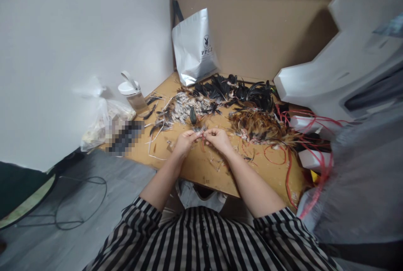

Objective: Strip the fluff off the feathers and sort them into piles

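Wooden table [195, 170], hands [203, 139] pinching small feather [199, 129], feather piles [220, 103]

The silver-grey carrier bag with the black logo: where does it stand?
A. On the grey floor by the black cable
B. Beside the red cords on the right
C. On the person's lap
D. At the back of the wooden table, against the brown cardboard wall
D: the silver-grey carrier bag stands at the far end of the wooden table, leaning on the brown cardboard wall, behind the dark feathers.
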Demonstrator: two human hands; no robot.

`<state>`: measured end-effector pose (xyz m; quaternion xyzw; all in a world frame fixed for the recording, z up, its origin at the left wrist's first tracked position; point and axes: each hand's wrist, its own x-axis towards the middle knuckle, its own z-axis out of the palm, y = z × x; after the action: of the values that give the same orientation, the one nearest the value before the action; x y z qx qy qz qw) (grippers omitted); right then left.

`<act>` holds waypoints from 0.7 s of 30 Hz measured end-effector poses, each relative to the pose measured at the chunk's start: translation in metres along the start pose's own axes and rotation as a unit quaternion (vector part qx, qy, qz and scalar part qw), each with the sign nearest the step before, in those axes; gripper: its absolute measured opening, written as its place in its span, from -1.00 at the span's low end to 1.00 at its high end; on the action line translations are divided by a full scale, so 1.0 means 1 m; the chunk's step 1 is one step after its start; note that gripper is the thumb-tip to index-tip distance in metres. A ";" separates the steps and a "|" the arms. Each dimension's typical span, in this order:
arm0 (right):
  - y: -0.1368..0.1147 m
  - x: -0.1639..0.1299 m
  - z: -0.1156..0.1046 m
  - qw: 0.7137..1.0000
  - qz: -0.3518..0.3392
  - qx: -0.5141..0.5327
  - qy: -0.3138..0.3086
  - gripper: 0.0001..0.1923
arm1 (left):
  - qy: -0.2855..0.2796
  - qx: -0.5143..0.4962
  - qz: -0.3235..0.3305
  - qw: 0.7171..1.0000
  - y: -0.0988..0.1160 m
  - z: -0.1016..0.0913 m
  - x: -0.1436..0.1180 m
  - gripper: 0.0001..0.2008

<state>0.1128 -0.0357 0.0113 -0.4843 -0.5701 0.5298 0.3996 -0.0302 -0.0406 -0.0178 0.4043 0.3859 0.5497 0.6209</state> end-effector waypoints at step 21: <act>0.003 0.003 0.001 0.996 -0.029 0.040 0.070 -0.83 | 0.034 -0.034 0.005 0.999 0.003 0.004 -0.001 -0.80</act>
<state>0.1119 -0.0332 0.0084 -0.4867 -0.5328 0.5053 0.4732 -0.0275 -0.0421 -0.0136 0.3656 0.3857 0.5795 0.6179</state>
